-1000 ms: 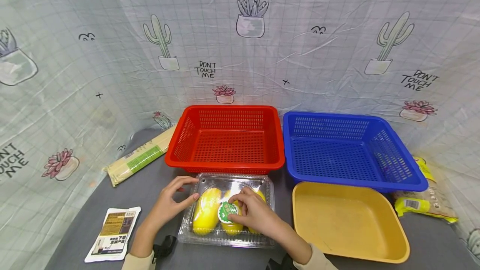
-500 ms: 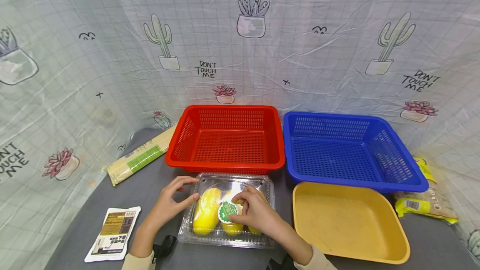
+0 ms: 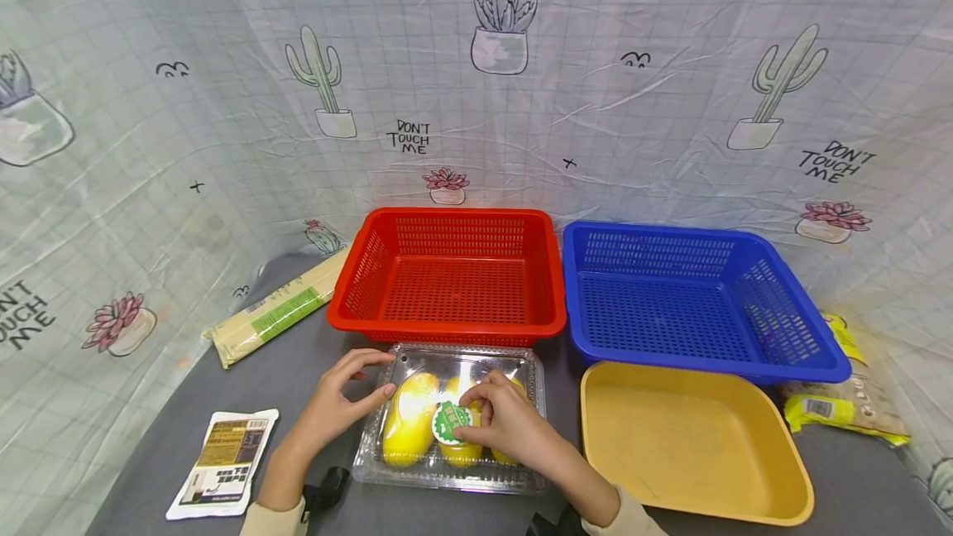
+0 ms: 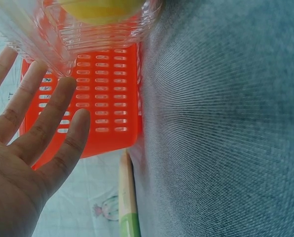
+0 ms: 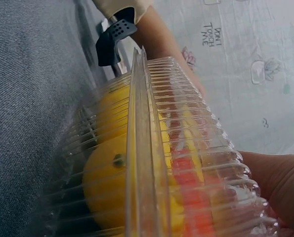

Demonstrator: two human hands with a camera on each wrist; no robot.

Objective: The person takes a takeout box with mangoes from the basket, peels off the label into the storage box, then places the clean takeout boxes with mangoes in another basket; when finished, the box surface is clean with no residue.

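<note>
A clear plastic clamshell box (image 3: pixel 521 480) lies closed on the table, with several yellow mangoes (image 3: pixel 405 437) inside. On its lid is a round green and white sticker (image 3: pixel 445 416). My right hand (image 3: pixel 510 420) is over the lid; its thumb touches the sticker's right edge and the bent index finger sits just above, apart from the thumb. At the box's left side, my left hand (image 3: pixel 335 408) has thumb and fingers spread, the tips at the lid's edge. The left wrist view shows the left hand's fingers (image 4: pixel 63 128) extended beside the box wall. Mostly hidden by the box is the right hand (image 5: pixel 280 182) in the right wrist view.
Behind the box stand a red basket (image 3: pixel 447 327) and a blue basket (image 3: pixel 700 361). A yellow bin (image 3: pixel 692 437) is at right, with a plastic bag (image 3: pixel 856 395) beyond it. To the left lie a long noodle-like packet (image 3: pixel 279 308) and a white pouch (image 3: pixel 223 466).
The right index finger has shifted slightly to the right, away from the sticker's upper edge, while the thumb stays on it. The left hand and the box hold still.
</note>
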